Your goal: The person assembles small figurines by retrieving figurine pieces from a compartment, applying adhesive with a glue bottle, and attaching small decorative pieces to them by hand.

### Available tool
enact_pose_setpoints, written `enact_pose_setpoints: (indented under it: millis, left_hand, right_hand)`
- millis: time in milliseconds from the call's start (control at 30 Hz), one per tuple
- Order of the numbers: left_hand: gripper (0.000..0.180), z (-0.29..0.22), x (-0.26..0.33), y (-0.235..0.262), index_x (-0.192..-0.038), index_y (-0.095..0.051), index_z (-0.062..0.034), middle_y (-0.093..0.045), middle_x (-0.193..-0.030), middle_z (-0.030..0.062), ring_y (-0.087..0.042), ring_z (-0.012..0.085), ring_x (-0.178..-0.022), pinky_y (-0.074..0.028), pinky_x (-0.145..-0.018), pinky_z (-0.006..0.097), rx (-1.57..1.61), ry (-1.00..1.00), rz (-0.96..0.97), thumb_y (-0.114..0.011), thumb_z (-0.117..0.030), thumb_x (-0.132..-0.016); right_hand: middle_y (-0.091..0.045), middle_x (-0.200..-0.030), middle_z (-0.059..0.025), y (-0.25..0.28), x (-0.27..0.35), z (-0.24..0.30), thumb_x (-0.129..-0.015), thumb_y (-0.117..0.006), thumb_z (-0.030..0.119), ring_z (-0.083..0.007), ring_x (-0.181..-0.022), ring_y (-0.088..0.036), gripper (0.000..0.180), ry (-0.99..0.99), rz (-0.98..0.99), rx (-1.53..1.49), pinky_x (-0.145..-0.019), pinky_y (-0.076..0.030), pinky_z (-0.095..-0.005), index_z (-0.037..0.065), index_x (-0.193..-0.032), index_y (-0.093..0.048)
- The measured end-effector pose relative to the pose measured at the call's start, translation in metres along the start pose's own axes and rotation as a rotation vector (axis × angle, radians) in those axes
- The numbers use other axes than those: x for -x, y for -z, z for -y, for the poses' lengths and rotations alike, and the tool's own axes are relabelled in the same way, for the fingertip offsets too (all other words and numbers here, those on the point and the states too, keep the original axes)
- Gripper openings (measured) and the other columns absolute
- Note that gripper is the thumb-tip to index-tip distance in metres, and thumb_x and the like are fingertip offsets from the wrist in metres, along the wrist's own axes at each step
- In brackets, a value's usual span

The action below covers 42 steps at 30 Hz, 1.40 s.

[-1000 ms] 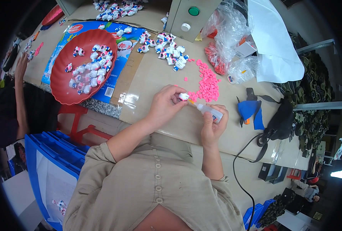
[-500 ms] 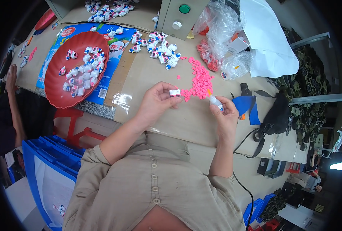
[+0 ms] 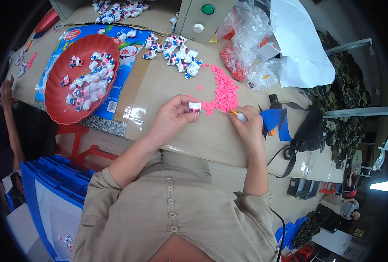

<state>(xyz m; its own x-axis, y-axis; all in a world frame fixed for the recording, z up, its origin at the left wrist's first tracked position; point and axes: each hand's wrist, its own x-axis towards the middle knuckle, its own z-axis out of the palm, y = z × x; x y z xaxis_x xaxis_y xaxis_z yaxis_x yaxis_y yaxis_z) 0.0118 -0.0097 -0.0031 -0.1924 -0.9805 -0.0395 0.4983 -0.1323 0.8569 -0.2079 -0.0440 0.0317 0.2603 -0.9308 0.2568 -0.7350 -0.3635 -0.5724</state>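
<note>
Between the thumb and fingers of my left hand (image 3: pixel 173 117) is a small white figurine (image 3: pixel 194 106) with dark and pink markings. My right hand (image 3: pixel 249 126) grips a small white glue bottle (image 3: pixel 241 117) with a yellow-orange nozzle, tilted so that the nozzle points left. That nozzle is close to the lower edge of a heap of small pink pieces (image 3: pixel 225 92) on the brown-covered table. Past my left hand, a cluster of white, blue and pink figurines (image 3: pixel 176 54) lies on the table.
A red scalloped tray (image 3: pixel 56 107) with several figurines rests at left on a blue printed sheet (image 3: pixel 128 41). Behind stands a grey box with a green button (image 3: pixel 208 9). Plastic bags (image 3: pixel 251 26) and a black strap with blue cloth (image 3: pixel 276 120) lie at right. A person's arm (image 3: pixel 11 118) shows far left.
My right hand has turned the glue bottle from upright to nearly sideways and brought it a little left and down, close to the pink pieces. The whole view has shifted slightly.
</note>
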Motion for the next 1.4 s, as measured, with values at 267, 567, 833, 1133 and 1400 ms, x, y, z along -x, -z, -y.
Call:
enact_pose_setpoints:
  millis: [267,567,833,1133,1400]
  left_hand:
    - [0.03,-0.002,0.001,-0.001,-0.104,-0.047,-0.0004,-0.054,-0.091,0.006,-0.053,0.0105,-0.083,-0.048,-0.073,0.024,-0.005,-0.008,0.01,-0.055,0.006,-0.076]
    - [0.032,-0.001,0.0,-0.003,-0.109,-0.045,-0.0004,-0.052,-0.098,0.0057,-0.051,0.0124,-0.092,-0.046,-0.078,0.027,-0.053,0.01,0.121,-0.055,0.002,-0.079]
    - [0.028,0.004,0.002,-0.004,-0.107,-0.046,-0.0012,-0.051,-0.099,0.0054,-0.053,0.0107,-0.091,-0.045,-0.08,0.023,-0.112,-0.007,0.134,-0.052,0.002,-0.08]
    - [0.024,0.006,0.007,-0.006,-0.104,-0.048,0.0039,-0.055,-0.094,0.0089,-0.057,0.0138,-0.088,-0.048,-0.075,0.024,-0.21,-0.078,0.115,-0.051,0.003,-0.08]
    - [0.024,0.004,0.006,-0.006,-0.104,-0.05,0.0042,-0.056,-0.094,0.0088,-0.058,0.0126,-0.085,-0.048,-0.072,0.023,-0.219,-0.046,0.128,-0.051,0.004,-0.08]
  right_hand:
    - [-0.058,-0.072,-0.0104,-0.005,-0.003,0.006,-0.067,-0.067,0.014,-0.0261,-0.068,-0.056,0.017,-0.124,0.009,0.087,-0.059,-0.043,-0.0342,0.003,-0.078,-0.062]
    - [-0.059,-0.073,-0.0031,-0.01,0.015,0.028,-0.074,-0.059,0.004,-0.01,-0.063,-0.054,0.006,-0.308,-0.008,-0.453,-0.056,-0.041,-0.0221,0.0,-0.077,-0.059]
    - [-0.059,-0.072,-0.0068,-0.042,0.023,0.052,-0.075,-0.058,0.001,-0.0084,-0.061,-0.051,0.008,-0.376,-0.111,-1.069,-0.054,-0.04,-0.0195,-0.001,-0.082,-0.055]
    - [-0.059,-0.074,-0.0045,-0.045,0.026,0.058,-0.077,-0.058,0.002,-0.0069,-0.067,-0.055,0.011,-0.443,-0.036,-1.073,-0.058,-0.043,-0.0183,0.0,-0.087,-0.054]
    - [-0.059,-0.074,-0.0054,-0.046,0.024,0.061,-0.076,-0.059,0.002,-0.0074,-0.063,-0.054,0.011,-0.482,-0.054,-1.013,-0.053,-0.039,-0.0178,-0.001,-0.086,-0.056]
